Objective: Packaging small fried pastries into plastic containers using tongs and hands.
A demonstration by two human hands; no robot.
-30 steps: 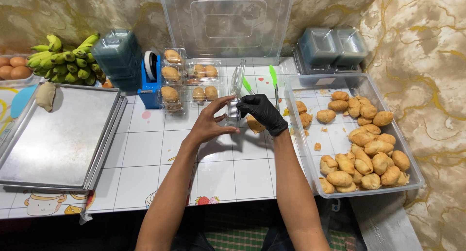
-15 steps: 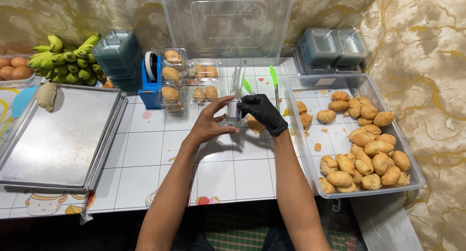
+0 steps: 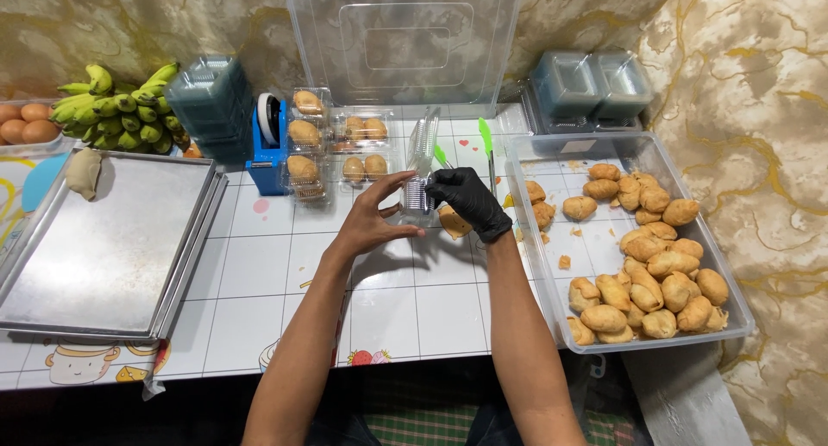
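Holding a small clear plastic clamshell box (image 3: pixel 417 194) between both hands above the white tiled surface (image 3: pixel 285 265): bare left hand (image 3: pixel 373 217) half-curled on its near side, black-gloved right hand (image 3: pixel 468 200) closed over its far edge. Filled so far: several clear packs of golden pastries (image 3: pixel 338 140) beside the blue tape dispenser (image 3: pixel 269 144). Left to pack: many loose golden pastries (image 3: pixel 642 265) in the large clear tub (image 3: pixel 528 239). Stacked empty clear boxes (image 3: pixel 207 92) wait rear left.

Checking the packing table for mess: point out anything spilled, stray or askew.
Crumbs and broken bits lie loose on the bare floor of the clear bin of pastries. One pastry sits outside it on the tiled table, under the gloved right hand. Packed boxes look tidy.
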